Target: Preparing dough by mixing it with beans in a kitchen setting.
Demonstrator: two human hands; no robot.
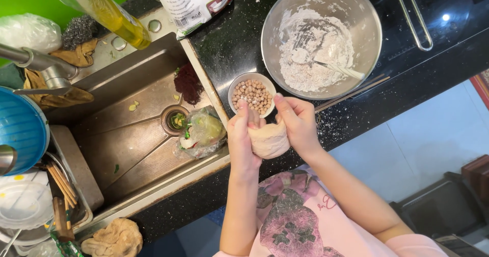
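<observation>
My left hand (pixel 242 140) and right hand (pixel 298 122) grip a lump of dough (pixel 269 141) between them, fingers curled over its top, held above the black desk (pixel 229 43) edge. A small bowl of chickpeas (pixel 252 95) sits just beyond, beside the flour bowl (pixel 321 38).

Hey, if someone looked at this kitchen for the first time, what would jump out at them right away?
First, the two hands, left hand and right hand, cupping a pale lump of dough over the dark counter's front edge. Just behind them sits a small white bowl of chickpeas, and beyond it a big steel mixing bowl dusted with flour. To the left, the metal sink holds a plastic bag of scraps beside the drain.
</observation>
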